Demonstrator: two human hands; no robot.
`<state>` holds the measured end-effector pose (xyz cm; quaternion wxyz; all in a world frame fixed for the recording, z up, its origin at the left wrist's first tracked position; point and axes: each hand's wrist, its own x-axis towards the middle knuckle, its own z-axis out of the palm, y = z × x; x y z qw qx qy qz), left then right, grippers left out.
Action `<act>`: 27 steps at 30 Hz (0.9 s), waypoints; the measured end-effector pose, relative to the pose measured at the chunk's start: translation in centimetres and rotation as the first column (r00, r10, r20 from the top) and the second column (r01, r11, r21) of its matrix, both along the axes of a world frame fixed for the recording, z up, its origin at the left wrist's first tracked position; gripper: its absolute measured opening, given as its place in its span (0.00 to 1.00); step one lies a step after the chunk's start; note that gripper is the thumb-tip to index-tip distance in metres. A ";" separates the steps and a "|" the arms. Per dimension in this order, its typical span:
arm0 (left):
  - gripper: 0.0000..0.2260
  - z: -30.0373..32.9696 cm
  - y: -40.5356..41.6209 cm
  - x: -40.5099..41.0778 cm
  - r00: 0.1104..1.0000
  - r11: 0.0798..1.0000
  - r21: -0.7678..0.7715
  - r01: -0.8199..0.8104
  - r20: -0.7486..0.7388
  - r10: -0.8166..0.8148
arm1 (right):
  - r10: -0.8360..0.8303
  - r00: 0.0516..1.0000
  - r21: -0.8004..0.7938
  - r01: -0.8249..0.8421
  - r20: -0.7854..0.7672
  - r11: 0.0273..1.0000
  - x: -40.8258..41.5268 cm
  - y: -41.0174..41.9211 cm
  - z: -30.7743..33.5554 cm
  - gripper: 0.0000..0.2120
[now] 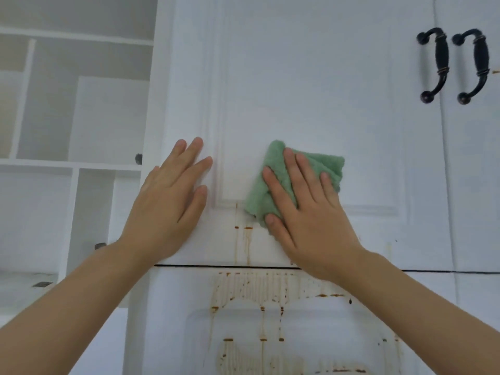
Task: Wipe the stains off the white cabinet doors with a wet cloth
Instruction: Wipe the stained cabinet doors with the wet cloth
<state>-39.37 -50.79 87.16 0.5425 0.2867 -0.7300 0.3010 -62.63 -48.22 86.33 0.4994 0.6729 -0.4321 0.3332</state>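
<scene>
A white upper cabinet door (297,90) fills the view. My right hand (303,212) lies flat on a folded green cloth (322,162), pressing it against the door's lower panel edge. My left hand (170,201) rests flat and empty on the door's left frame, fingers spread. Thin brown drip stains (244,239) run down the door's bottom rail between my hands. Below a dark gap, the lower door (173,320) carries many brown streaks and spots (259,296) across its top and arched panel.
Two black curved handles (435,66) sit at the upper right, one on each neighbouring door. White open shelving (75,166) with several compartments stands to the left, with small dark fittings on its edges.
</scene>
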 end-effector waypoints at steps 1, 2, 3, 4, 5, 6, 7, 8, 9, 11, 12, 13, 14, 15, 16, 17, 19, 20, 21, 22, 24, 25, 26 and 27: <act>0.24 -0.2 0.1 0.1 1.000 1.000 0.005 -0.001 0.014 0.001 | -0.014 1.000 -0.001 0.014 -0.028 1.000 -0.2 0.0 -0.8 0.28; 0.24 -0.5 0.3 0.5 1.000 1.000 0.013 -0.003 0.022 0.002 | -0.022 0.999 0.008 0.022 -0.036 1.000 -0.2 0.1 -1.2 0.28; 0.24 -0.6 0.4 0.6 1.000 1.000 0.019 0.000 0.025 -0.001 | -0.026 0.999 0.020 0.027 -0.034 0.999 -0.3 0.2 -1.2 0.27; 0.24 -0.6 0.4 0.5 1.000 1.000 0.027 0.010 0.020 -0.011 | -0.031 0.999 0.031 0.032 -0.041 0.999 -0.1 0.3 -0.9 0.27; 0.25 -0.6 0.6 0.5 1.000 0.999 0.032 0.028 0.009 -0.028 | -0.027 0.997 0.038 0.030 -0.068 0.999 0.5 0.3 -0.7 0.27; 0.24 -0.6 0.7 0.4 0.999 0.998 0.039 0.054 -0.009 -0.053 | -0.014 0.993 0.042 0.019 -0.116 0.999 1.4 0.2 -0.5 0.27; 0.24 -0.6 0.8 0.2 0.996 0.995 0.045 0.088 -0.031 -0.086 | 0.012 0.985 0.049 -0.004 -0.170 0.999 2.5 0.0 -0.4 0.27; 0.23 -0.5 1.0 0.1 0.992 0.991 0.054 0.122 -0.048 -0.119 | 0.040 0.976 0.060 -0.028 -0.214 0.998 3.6 -0.2 -0.5 0.27; 0.23 -0.5 1.0 0.1 0.988 0.987 0.062 0.146 -0.058 -0.142 | 0.066 0.967 0.067 -0.051 -0.246 0.996 4.7 -0.4 -0.6 0.27; 0.22 -0.4 1.0 0.3 0.990 0.988 0.066 0.138 -0.045 -0.136 | 0.089 0.957 0.072 -0.071 -0.276 0.995 5.6 -0.6 -0.6 0.27; 0.23 -0.3 0.9 0.6 0.993 0.992 0.060 0.115 -0.030 -0.113 | 0.082 0.955 0.068 -0.065 -0.286 0.996 5.3 -0.6 -0.4 0.26; 0.24 -0.2 0.8 0.7 0.996 0.994 0.050 0.092 -0.018 -0.091 | 0.071 0.952 0.065 -0.054 -0.297 0.996 4.4 -0.5 -0.3 0.26; 0.24 -0.2 0.8 0.9 0.997 0.996 0.040 0.073 -0.010 -0.073 | 0.062 0.949 0.066 -0.044 -0.308 0.997 3.4 -0.3 -0.2 0.25; 0.24 -0.1 0.7 0.9 0.998 0.997 0.035 0.064 -0.002 -0.064 | 0.051 0.949 0.070 -0.030 -0.311 0.997 2.0 -0.1 -0.3 0.25; 0.24 -0.2 0.6 0.9 0.998 0.998 0.028 0.059 -0.002 -0.059 | 0.032 0.951 0.070 -0.011 -0.308 0.997 0.5 0.2 -0.4 0.24; 0.24 -0.3 0.6 0.8 0.998 0.998 0.024 0.058 -0.009 -0.058 | 0.006 0.955 0.069 0.015 -0.297 0.998 -1.2 0.5 -0.6 0.24; 0.24 -0.6 0.5 0.3 0.998 0.998 0.017 0.059 -0.032 -0.058 | -0.054 0.964 0.074 0.076 -0.262 0.994 -4.9 1.3 -0.9 0.24; 0.24 -0.7 0.5 0.0 0.997 0.998 0.013 0.063 -0.044 -0.063 | -0.087 0.967 0.081 0.110 -0.240 0.991 -6.9 1.8 -1.2 0.24; 0.24 -0.8 0.5 -0.2 0.996 0.998 0.009 0.069 -0.056 -0.068 | -0.119 0.969 0.093 0.141 -0.215 0.986 -8.8 2.4 -1.4 0.24; 0.24 -0.8 0.4 -0.4 0.995 0.997 0.007 0.072 -0.067 -0.072 | -0.143 0.972 0.112 0.166 -0.185 0.980 -10.5 2.9 -1.6 0.24; 0.24 -0.9 0.3 -0.5 0.995 0.998 0.014 0.067 -0.080 -0.066 | -0.165 0.979 0.157 0.182 -0.117 0.971 -13.0 3.8 -2.1 0.23; 0.24 -0.9 0.3 -0.6 0.995 0.998 0.022 0.063 -0.080 -0.061 | -0.161 0.983 0.172 0.173 -0.085 0.970 -13.7 4.1 -2.3 0.23; 0.24 -0.9 0.3 -0.6 0.996 0.998 0.026 0.057 -0.078 -0.054 | -0.145 0.988 0.181 0.152 -0.055 0.972 -14.0 4.2 -2.4 0.22; 0.24 -0.9 0.3 -0.6 0.996 0.999 0.028 0.047 -0.071 -0.045 | -0.118 0.993 0.186 0.121 -0.026 0.975 -13.9 4.2 -2.6 0.22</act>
